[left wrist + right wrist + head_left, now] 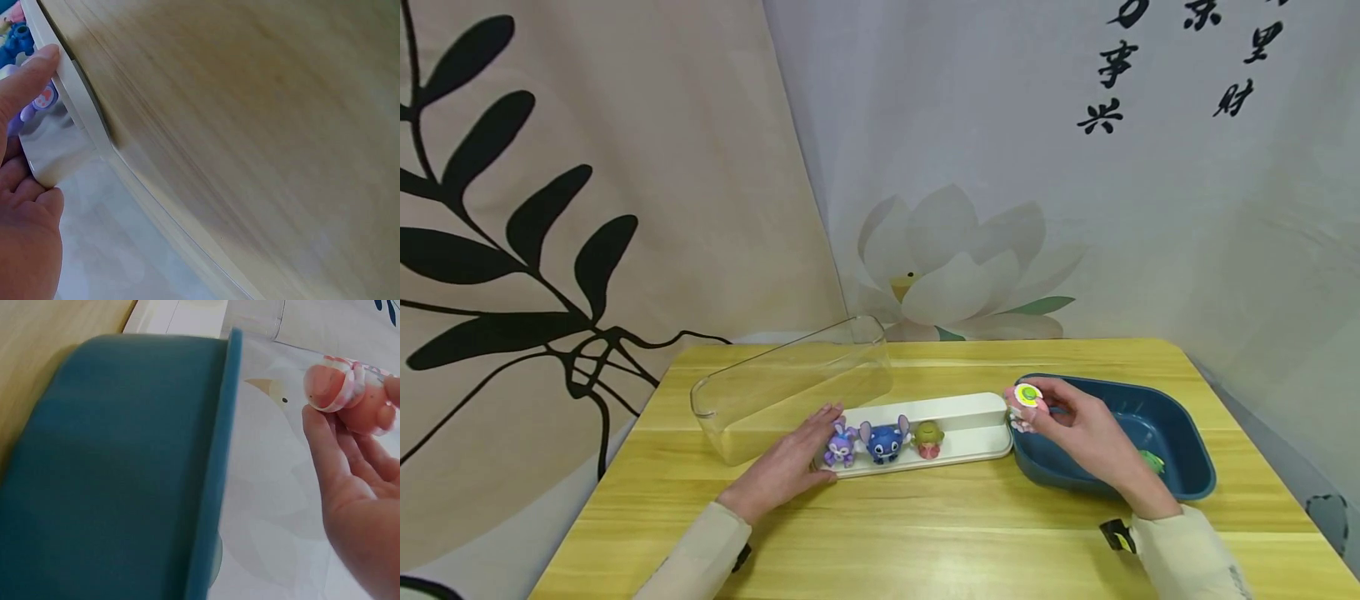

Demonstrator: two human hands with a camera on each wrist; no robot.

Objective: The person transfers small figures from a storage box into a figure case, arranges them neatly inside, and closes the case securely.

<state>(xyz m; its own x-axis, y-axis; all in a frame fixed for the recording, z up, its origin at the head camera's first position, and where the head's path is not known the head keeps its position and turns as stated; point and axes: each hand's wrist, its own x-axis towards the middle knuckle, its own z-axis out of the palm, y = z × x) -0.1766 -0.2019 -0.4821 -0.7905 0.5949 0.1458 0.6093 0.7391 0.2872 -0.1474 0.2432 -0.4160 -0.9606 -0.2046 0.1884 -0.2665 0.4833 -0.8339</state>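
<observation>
My left hand (790, 458) grips the left end of a long white tray (973, 440). In the left wrist view the thumb lies over its front rim, and the other fingers curl at its end. Three small figurines stand in a row in the tray: a purple rabbit-like one (841, 447), a blue big-eared one (884, 443) and a green-and-pink one (928, 440). My right hand (1090, 429) pinches a pink figurine (340, 387) between thumb and fingers. It is held up above the left rim of the blue basin (1195, 442), close to the tray's right end.
A clear box-shaped cover (793, 396) lies behind the tray at the left. Inside the basin is a small green item (1152, 461), partly hidden by my right wrist. A printed cloth (970, 167) hangs behind the wooden table (925, 542).
</observation>
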